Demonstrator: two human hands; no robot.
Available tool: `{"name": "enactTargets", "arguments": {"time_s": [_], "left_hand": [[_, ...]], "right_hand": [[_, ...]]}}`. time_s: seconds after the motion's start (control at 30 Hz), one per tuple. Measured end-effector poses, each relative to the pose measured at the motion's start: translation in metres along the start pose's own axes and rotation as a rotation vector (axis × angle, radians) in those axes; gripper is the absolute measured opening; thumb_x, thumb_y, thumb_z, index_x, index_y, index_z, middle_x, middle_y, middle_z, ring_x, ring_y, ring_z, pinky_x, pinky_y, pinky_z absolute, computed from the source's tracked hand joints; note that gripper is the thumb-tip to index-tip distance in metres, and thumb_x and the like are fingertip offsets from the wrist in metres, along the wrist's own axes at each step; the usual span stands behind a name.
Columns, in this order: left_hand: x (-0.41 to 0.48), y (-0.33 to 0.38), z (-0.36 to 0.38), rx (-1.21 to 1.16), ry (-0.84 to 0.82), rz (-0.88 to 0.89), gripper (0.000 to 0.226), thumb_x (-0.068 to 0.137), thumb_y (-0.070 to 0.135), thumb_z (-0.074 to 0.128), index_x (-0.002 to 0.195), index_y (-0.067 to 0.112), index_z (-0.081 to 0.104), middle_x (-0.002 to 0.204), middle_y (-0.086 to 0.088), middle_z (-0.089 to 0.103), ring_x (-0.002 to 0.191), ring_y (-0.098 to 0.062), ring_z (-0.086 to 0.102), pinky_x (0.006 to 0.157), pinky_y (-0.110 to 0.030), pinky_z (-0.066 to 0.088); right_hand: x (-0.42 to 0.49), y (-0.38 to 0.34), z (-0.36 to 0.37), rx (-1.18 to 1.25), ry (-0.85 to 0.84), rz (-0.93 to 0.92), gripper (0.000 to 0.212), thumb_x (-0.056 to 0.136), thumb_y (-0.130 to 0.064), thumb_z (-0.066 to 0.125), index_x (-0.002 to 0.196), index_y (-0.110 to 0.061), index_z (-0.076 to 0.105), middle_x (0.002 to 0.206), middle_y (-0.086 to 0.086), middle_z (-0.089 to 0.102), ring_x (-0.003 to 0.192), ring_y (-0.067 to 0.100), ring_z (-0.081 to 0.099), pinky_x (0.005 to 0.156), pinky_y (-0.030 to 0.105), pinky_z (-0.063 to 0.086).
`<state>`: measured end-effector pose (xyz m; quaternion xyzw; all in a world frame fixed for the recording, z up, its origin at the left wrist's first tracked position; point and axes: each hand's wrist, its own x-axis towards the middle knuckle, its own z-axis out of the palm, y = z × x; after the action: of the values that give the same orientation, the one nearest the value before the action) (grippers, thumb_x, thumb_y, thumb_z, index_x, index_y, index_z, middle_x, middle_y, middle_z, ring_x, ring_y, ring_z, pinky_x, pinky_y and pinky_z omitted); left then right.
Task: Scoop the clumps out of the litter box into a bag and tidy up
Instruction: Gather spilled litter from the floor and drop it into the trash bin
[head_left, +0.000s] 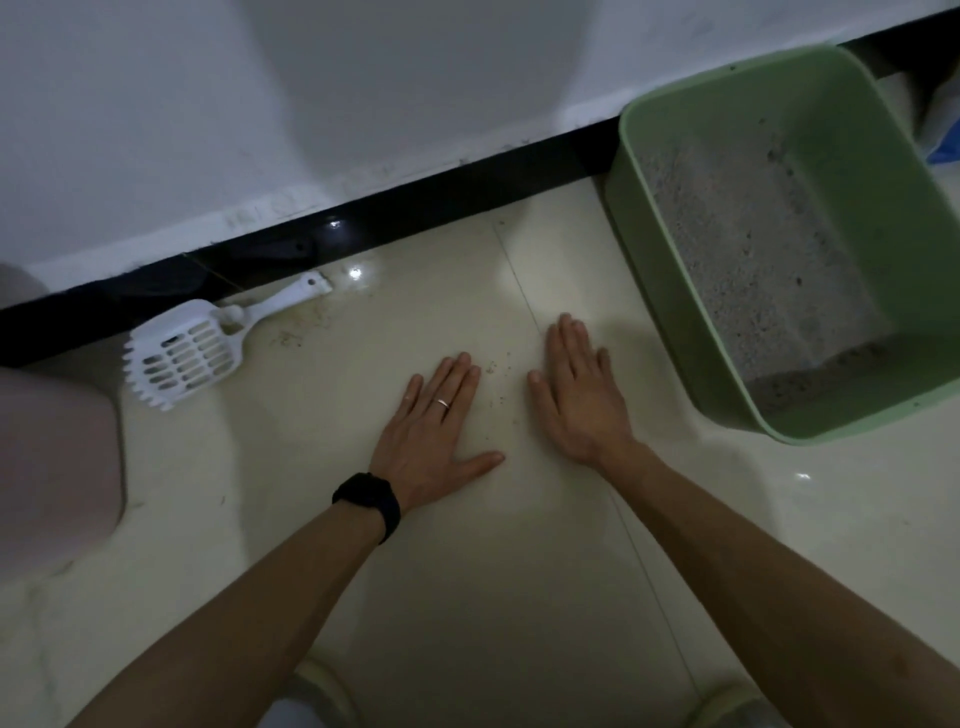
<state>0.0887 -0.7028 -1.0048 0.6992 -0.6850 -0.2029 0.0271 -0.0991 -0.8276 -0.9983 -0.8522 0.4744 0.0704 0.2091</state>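
Nearest to the camera were the two bare forearms, reaching forward to the floor (467, 597). The left hand (431, 436) and the right hand (576, 400) lay flat on the tiles, palms down, fingers straight and a little spread, holding nothing. Between them were some stray grains (493, 370).

The green litter box (649, 260) stood on the floor to the right of the right hand, close to it but not touching, its far corner against the black skirting (415, 208). Grey litter (753, 249) covered the bottom; I could not tell clumps from loose litter in this dim light. The white slotted scoop (182, 353) lay untouched, well apart to the left, beside the skirting. No bag could be clearly seen. A pale shape (52, 457) at the left edge was too blurred to name.

I judged the scooping not yet begun. The risks from here: without a bag ready, clumps carried across the floor could drop, and the hands could press the grains into the tiles.

A black watch (369, 501) and a ring (443, 402) were on the left arm and hand. No writing or brand could be read anywhere.
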Motion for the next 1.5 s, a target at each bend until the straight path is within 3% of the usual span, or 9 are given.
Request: {"name": "enactTargets", "arguments": {"time_s": [0.17, 0.3, 0.43, 0.53, 0.67, 0.77, 0.87, 1.13, 1.5], "left_hand": [[-0.010, -0.006, 0.005, 0.008, 0.038, 0.039, 0.080, 0.096, 0.064, 0.029, 0.157, 0.013, 0.014, 0.165, -0.001, 0.004, 0.151, -0.013, -0.001, 0.122, -0.042, 0.008], [-0.023, -0.012, 0.004, -0.006, 0.051, 0.065, 0.071, 0.100, 0.053, 0.032, 0.158, 0.017, 0.011, 0.165, 0.003, 0.004, 0.151, -0.012, 0.000, 0.122, -0.041, 0.012], [-0.029, -0.021, -0.001, 0.025, 0.061, -0.063, 0.074, 0.100, 0.054, 0.031, 0.158, 0.016, 0.006, 0.165, 0.002, -0.001, 0.151, -0.014, -0.007, 0.123, -0.044, 0.006], [-0.031, -0.025, -0.001, 0.031, 0.028, -0.089, 0.077, 0.099, 0.058, 0.026, 0.158, 0.016, 0.001, 0.165, 0.002, -0.006, 0.151, -0.014, -0.010, 0.123, -0.046, 0.005], [-0.035, -0.018, 0.001, 0.038, -0.023, -0.075, 0.078, 0.098, 0.060, 0.021, 0.157, 0.016, -0.002, 0.164, 0.001, -0.012, 0.150, -0.013, -0.015, 0.122, -0.048, 0.003], [-0.035, -0.013, -0.001, 0.002, -0.040, -0.095, 0.078, 0.098, 0.059, 0.022, 0.157, 0.017, -0.005, 0.164, 0.002, -0.014, 0.149, -0.011, -0.018, 0.122, -0.046, -0.002], [-0.034, -0.011, -0.002, 0.013, -0.051, -0.109, 0.079, 0.098, 0.059, 0.023, 0.157, 0.017, -0.009, 0.163, 0.002, -0.018, 0.148, -0.010, -0.021, 0.122, -0.044, -0.007], [-0.011, -0.022, -0.004, -0.005, -0.020, -0.077, 0.073, 0.101, 0.055, 0.018, 0.156, 0.018, -0.010, 0.163, 0.003, -0.017, 0.148, -0.010, -0.018, 0.122, -0.042, -0.004], [0.036, -0.023, -0.029, 0.051, -0.106, 0.107, 0.065, 0.103, 0.037, 0.025, 0.157, 0.020, -0.007, 0.163, 0.004, -0.014, 0.149, -0.010, -0.014, 0.123, -0.036, -0.005]], "right_hand": [[-0.044, -0.018, 0.014, 0.072, -0.019, -0.362, 0.061, 0.104, -0.042, 0.023, 0.155, -0.009, 0.022, 0.163, 0.005, 0.014, 0.151, 0.013, 0.005, 0.122, 0.042, 0.017], [-0.013, -0.015, -0.001, 0.068, 0.143, -0.109, 0.063, 0.103, -0.043, 0.025, 0.155, -0.008, 0.018, 0.164, 0.007, 0.012, 0.152, 0.018, 0.005, 0.123, 0.041, 0.012], [0.001, -0.008, -0.002, 0.002, 0.021, 0.103, 0.070, 0.101, -0.050, 0.015, 0.156, -0.010, -0.004, 0.164, 0.005, -0.011, 0.150, 0.017, -0.014, 0.123, 0.046, 0.001], [-0.028, -0.018, 0.009, 0.009, -0.036, -0.027, 0.069, 0.101, -0.051, 0.013, 0.157, -0.013, -0.003, 0.164, 0.002, -0.012, 0.149, 0.012, -0.018, 0.123, 0.043, -0.002], [-0.052, -0.030, 0.010, 0.072, -0.055, -0.290, 0.067, 0.102, -0.051, 0.015, 0.157, -0.013, 0.014, 0.164, 0.000, 0.005, 0.151, 0.010, -0.002, 0.124, 0.039, 0.009], [-0.024, -0.037, 0.003, 0.084, 0.004, -0.148, 0.070, 0.101, -0.053, 0.016, 0.157, -0.013, 0.006, 0.164, 0.001, -0.003, 0.151, 0.013, -0.005, 0.123, 0.035, 0.003], [0.003, -0.042, 0.001, 0.042, -0.095, -0.059, 0.073, 0.101, -0.056, 0.016, 0.156, -0.014, -0.007, 0.164, 0.001, -0.014, 0.150, 0.013, -0.015, 0.123, 0.040, -0.002], [-0.062, -0.034, 0.001, -0.036, -0.206, -0.422, 0.067, 0.101, -0.052, 0.007, 0.157, -0.015, 0.007, 0.163, -0.004, -0.005, 0.149, 0.006, -0.011, 0.124, 0.038, 0.007], [-0.025, -0.025, -0.004, 0.036, -0.067, -0.152, 0.067, 0.101, -0.048, 0.016, 0.157, -0.014, 0.003, 0.164, -0.001, -0.004, 0.149, 0.008, -0.011, 0.123, 0.035, 0.000]]}}
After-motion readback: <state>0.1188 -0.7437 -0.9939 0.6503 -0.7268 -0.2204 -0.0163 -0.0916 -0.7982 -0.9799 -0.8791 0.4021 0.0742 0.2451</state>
